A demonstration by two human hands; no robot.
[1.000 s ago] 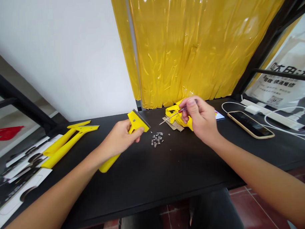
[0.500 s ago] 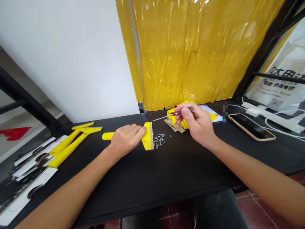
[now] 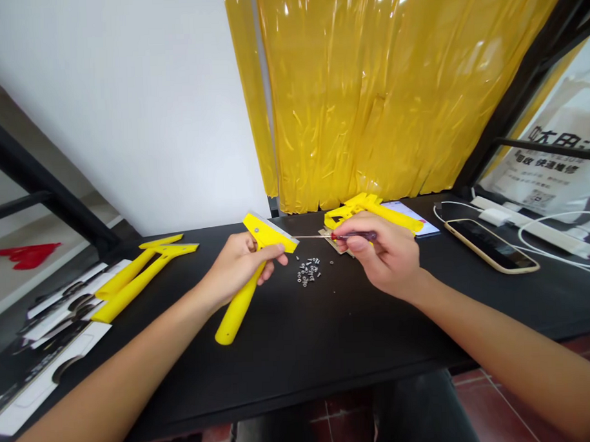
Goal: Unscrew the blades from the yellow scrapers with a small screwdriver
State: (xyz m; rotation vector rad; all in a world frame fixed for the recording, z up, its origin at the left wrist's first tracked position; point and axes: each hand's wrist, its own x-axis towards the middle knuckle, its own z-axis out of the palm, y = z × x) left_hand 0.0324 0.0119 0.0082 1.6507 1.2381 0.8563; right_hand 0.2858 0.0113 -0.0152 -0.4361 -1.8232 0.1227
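My left hand point(image 3: 245, 258) is closed around a yellow scraper point(image 3: 238, 308) just below its head. The handle slants down toward me and the metal blade edge faces up and right. A screw shows on the scraper's head. My right hand point(image 3: 386, 253) grips a screwdriver point(image 3: 354, 236) by its dark red handle, its thin shaft pointing left. The shaft's tip is close to the scraper head's right corner; whether they touch I cannot tell. Below the shaft, a small pile of screws and nuts point(image 3: 308, 272) lies on the black table point(image 3: 290, 369).
Two yellow scrapers point(image 3: 142, 278) lie at the left beside white-and-black packages point(image 3: 63, 371). Behind my right hand are more yellow scraper parts point(image 3: 357, 206) and flat tan strips point(image 3: 335, 242). A phone point(image 3: 492, 245), white cables and a power strip point(image 3: 510, 217) occupy the right side.
My left hand has turned the scraper: its handle swung from pointing left to pointing down toward me, and its head rose. The screwdriver went from slanted to nearly level, slightly lower.
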